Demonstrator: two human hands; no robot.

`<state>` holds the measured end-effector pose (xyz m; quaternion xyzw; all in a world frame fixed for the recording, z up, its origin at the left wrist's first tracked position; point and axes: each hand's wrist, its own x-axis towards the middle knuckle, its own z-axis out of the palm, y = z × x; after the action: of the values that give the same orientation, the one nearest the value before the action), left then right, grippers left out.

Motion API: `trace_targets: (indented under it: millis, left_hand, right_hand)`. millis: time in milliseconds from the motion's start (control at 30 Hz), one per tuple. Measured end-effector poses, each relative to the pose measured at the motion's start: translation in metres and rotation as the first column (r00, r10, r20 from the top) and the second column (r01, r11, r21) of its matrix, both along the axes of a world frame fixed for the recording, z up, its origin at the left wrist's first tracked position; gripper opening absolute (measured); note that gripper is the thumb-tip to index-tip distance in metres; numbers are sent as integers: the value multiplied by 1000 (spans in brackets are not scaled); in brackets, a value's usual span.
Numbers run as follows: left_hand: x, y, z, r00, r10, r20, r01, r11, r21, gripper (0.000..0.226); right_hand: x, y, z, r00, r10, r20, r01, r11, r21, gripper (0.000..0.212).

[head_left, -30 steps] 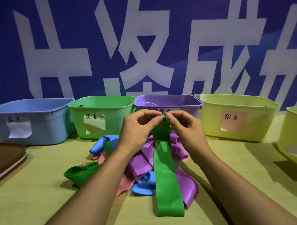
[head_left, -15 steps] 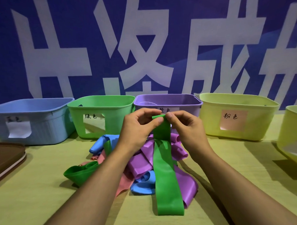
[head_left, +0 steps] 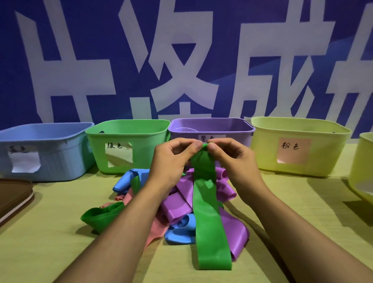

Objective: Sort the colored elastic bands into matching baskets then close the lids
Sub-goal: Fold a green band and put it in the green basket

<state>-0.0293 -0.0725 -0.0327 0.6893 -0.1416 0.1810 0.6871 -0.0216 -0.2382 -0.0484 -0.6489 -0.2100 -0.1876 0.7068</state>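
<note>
Both hands pinch top end of green band (head_left: 207,221): left hand (head_left: 173,163) and right hand (head_left: 232,161), thumb vs forefinger. Band hangs over mixed pile (head_left: 179,207), near of green basket (head_left: 128,143), far-left. Risk: tail drags 1 purple band (head_left: 233,230) along w/ lift.

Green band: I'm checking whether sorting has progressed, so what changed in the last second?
Almost nothing. Both hands, left and right, keep their grip on the top end of the green band, which hangs as before over the pile. The baskets, including the green basket, have not moved.
</note>
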Motion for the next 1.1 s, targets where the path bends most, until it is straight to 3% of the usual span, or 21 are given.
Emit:
trace_targets:
  millis: [167,400,933,1033,1100]
  left_hand:
    - [-1,0,1,1000,24,2,-24,999,-31,7]
    - [2,2,-1,998,56,21,-56,998,10,12]
    - [4,1,-2,997,-58,54,58,998,-8,28]
    - [4,1,-3,998,-59,26,59,998,-16,23]
    - [5,1,-4,999,-48,-22,47,998,-38,9]
  right_hand:
    - [-3,2,-2,995,54,-87,-55,998,-10,10]
    - [-5,3,1,995,47,-92,-49,999,-14,9]
    - [-5,4,2,997,13,-73,-11,1000,28,10]
    - [-5,2,1,998,17,-64,-16,1000,14,12]
    - [-4,2,1,998,13,-63,-12,1000,3,14]
